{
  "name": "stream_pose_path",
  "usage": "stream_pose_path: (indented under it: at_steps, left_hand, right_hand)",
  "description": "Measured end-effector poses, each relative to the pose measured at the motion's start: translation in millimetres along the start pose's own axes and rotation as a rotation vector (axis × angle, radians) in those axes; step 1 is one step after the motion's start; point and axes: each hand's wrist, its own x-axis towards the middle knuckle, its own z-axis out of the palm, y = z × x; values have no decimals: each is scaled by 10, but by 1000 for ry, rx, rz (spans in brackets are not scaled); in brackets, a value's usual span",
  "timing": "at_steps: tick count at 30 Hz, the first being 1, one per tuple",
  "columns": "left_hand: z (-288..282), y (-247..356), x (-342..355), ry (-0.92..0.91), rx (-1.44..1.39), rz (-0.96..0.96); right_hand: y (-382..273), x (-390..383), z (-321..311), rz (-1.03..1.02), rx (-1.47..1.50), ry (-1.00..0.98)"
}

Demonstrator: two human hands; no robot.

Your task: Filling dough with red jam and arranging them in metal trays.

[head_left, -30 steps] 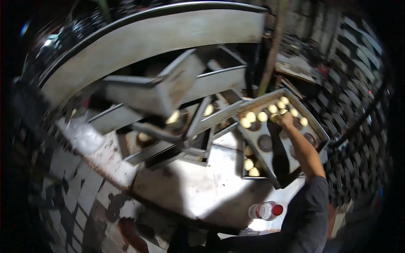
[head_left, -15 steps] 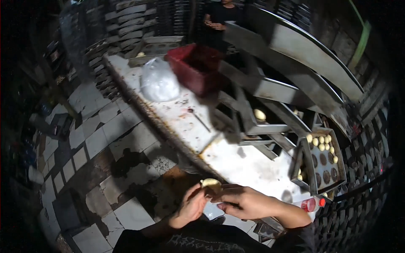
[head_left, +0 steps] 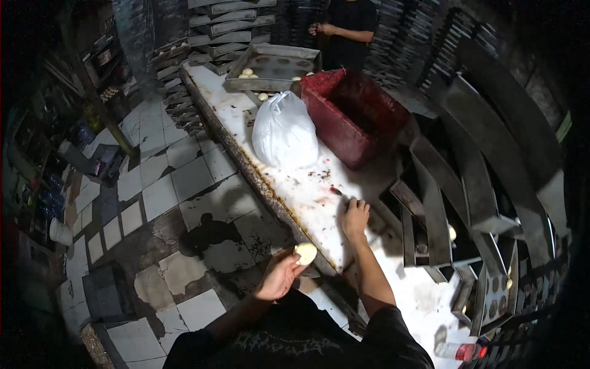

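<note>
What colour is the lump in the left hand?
The lump is pale yellow, best seen in head view.

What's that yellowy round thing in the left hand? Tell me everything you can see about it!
The pale yellow piece is small and rounded, a bit oval, and looks like smooth dough, though the picture can't prove that. It seems to be in one lump, with no wrapper showing. The fingers of the left hand hold it at its lower side, leaving its top bare. In this view it appears by the edge of the white table.

From above, the lone head-worn view (a wide fisheye) looks steeply down, close over the desk (head_left: 327,229) and floor (head_left: 157,202).
</note>
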Motion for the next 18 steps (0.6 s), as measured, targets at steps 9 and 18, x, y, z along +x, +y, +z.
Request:
stream_pose_path:
  at_steps: [9, 18]
  left_hand:
    - [196, 1112, 1502, -21, 112, -66]
    - [8, 2116, 2175, -434, -21, -425]
  right_hand:
    - [-356, 157, -826, 28, 870, -421]
    - [-744, 1510, -1402, -242, 144, 344]
